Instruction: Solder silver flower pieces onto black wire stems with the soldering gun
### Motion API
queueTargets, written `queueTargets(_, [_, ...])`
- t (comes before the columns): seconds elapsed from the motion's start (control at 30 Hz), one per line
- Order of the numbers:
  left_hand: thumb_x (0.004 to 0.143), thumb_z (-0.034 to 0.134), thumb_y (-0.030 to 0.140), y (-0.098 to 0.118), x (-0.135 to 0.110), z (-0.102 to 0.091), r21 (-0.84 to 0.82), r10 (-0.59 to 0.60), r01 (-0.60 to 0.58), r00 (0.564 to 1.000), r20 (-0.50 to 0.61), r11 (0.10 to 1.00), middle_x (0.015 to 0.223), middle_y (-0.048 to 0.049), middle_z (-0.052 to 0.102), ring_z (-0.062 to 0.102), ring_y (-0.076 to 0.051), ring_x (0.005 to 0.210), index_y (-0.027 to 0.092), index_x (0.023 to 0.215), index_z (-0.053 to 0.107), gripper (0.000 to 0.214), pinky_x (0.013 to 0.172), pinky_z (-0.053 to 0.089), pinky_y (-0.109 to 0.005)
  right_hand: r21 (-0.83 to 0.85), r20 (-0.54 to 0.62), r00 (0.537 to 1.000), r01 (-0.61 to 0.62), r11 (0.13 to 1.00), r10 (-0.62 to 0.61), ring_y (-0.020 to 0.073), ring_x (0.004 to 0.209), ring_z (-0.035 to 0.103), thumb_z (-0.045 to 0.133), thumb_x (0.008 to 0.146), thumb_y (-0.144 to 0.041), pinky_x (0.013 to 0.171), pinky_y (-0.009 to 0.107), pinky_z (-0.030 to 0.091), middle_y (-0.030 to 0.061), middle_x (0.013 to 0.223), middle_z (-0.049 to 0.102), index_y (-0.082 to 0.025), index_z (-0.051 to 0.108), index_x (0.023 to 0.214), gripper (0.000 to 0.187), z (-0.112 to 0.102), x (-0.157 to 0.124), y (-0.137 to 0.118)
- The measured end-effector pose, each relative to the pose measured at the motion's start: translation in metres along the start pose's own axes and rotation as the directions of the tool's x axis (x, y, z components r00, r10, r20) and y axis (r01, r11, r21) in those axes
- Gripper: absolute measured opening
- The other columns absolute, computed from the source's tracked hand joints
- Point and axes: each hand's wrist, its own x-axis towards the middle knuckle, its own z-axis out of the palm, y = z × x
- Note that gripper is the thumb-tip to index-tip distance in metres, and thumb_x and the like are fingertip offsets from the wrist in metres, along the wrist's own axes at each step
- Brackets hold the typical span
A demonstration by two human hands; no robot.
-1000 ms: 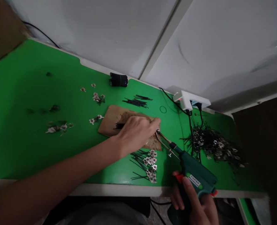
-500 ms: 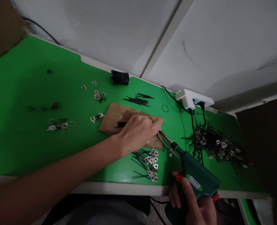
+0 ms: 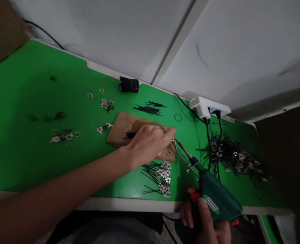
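Note:
My left hand (image 3: pixel 148 142) reaches across a brown scorched board (image 3: pixel 119 130) on the green table (image 3: pixel 25 101). Its fingers are pinched together at the board's right end, on a small part that I cannot make out. My right hand (image 3: pixel 206 220) grips a green soldering gun (image 3: pixel 217 198) with a red trigger at the table's front edge. The gun's metal tip (image 3: pixel 179 145) points up-left and ends close to my left fingertips. A heap of small silver pieces with black wires (image 3: pixel 161 176) lies just below my left hand.
A larger tangle of wired pieces (image 3: pixel 231 156) lies at the right, under a white power strip (image 3: pixel 207 108) with black cords. Loose black wires (image 3: pixel 148 108), a black bundle (image 3: pixel 128 85) and scattered small pieces (image 3: pixel 63 137) lie further back and left. A white wall stands behind.
The soldering gun has drawn back a little to the right and toward me. My left hand stays pinched at the board's right end.

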Motion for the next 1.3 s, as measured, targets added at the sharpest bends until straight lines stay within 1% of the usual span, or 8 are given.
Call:
queueTargets(0.27, [0.093,0.052,0.004,0.000,0.000,-0.002,-0.023,0.000,0.001,1.000,0.015,1.000,0.075,-0.0028,0.070,0.068,-0.018,0.068,0.013,0.117,0.060,0.027,0.055,0.045,-0.025,0.028,0.040,0.999,0.011,1.000,-0.012,0.0090,0.044,0.042,0.079,0.080,-0.042,0.045,0.024,0.033,-0.0053,0.053,0.048,-0.017,0.069,0.091,0.028,-0.002,0.007,0.004])
queueTargets(0.5, [0.092,0.051,0.003,0.000,-0.001,0.000,-0.055,-0.001,0.001,1.000,-0.004,0.998,0.082,-0.0041,0.070,0.068,-0.019,0.074,0.013,0.121,0.058,0.032,0.059,0.046,-0.027,0.034,0.005,1.000,-0.003,0.999,0.002,0.0082,0.046,0.043,0.078,0.082,-0.039,0.047,0.024,0.034,-0.0034,0.060,0.054,-0.018,0.066,0.091,0.026,0.002,0.003,0.002])
queueTargets(0.63, [0.090,0.054,0.003,-0.003,-0.001,-0.002,-0.094,-0.001,-0.001,1.000,-0.027,0.996,0.088,-0.0056,0.071,0.068,-0.020,0.084,0.013,0.120,0.060,0.032,0.070,0.048,-0.030,0.023,0.023,1.000,0.008,1.000,-0.009,0.0089,0.045,0.043,0.078,0.082,-0.041,0.047,0.025,0.035,-0.0034,0.059,0.055,-0.018,0.065,0.093,0.029,0.004,0.001,-0.002])
queueTargets(0.77, [0.088,0.059,0.003,-0.005,-0.003,-0.008,-0.119,0.000,0.002,1.000,0.009,0.993,0.084,-0.0038,0.072,0.067,-0.021,0.091,0.015,0.117,0.062,0.031,0.082,0.043,-0.034,0.003,0.039,0.999,-0.006,1.000,0.006,0.0109,0.045,0.045,0.077,0.084,-0.042,0.048,0.025,0.036,-0.0054,0.051,0.050,-0.018,0.065,0.094,0.028,0.004,0.005,-0.007])
queueTargets(0.97, [0.089,0.064,0.011,-0.006,-0.005,-0.011,-0.151,0.014,-0.011,1.000,0.023,0.988,0.087,-0.0019,0.073,0.066,-0.020,0.095,0.018,0.115,0.062,0.027,0.087,0.036,-0.035,-0.026,0.107,0.994,-0.011,1.000,0.013,0.0118,0.042,0.046,0.081,0.079,-0.043,0.045,0.026,0.037,-0.0050,0.051,0.051,-0.017,0.065,0.089,0.031,0.002,0.016,-0.009])
queueTargets(1.1, [0.093,0.062,0.023,-0.015,-0.007,-0.030,-0.040,-0.043,0.043,0.999,0.008,0.998,0.083,-0.0033,0.072,0.064,-0.023,0.088,0.018,0.097,0.067,0.009,0.085,0.035,-0.039,-0.047,0.131,0.991,-0.029,0.998,0.035,0.0131,0.041,0.046,0.081,0.079,-0.044,0.044,0.026,0.037,-0.0056,0.046,0.048,-0.017,0.066,0.091,0.033,-0.001,0.018,-0.006])
queueTargets(1.2, [0.091,0.060,0.024,-0.027,-0.012,-0.050,0.137,-0.072,0.068,0.997,0.025,0.988,0.091,-0.0068,0.072,0.061,-0.027,0.092,0.017,0.085,0.068,0.012,0.086,0.034,-0.043,-0.057,0.137,0.989,-0.057,0.997,0.064,0.0126,0.042,0.045,0.080,0.080,-0.043,0.045,0.026,0.036,-0.0061,0.047,0.047,-0.016,0.066,0.092,0.033,0.001,0.016,-0.009])
queueTargets(1.3, [0.087,0.063,0.024,-0.037,-0.016,-0.060,0.238,-0.103,0.076,0.989,0.104,0.968,0.084,-0.0068,0.070,0.058,-0.028,0.090,0.017,0.074,0.068,0.016,0.087,0.033,-0.047,-0.057,0.131,0.987,-0.088,0.995,0.095,0.0120,0.043,0.045,0.079,0.081,-0.044,0.045,0.026,0.035,-0.0055,0.048,0.048,-0.015,0.067,0.093,0.034,0.006,0.013,-0.015])
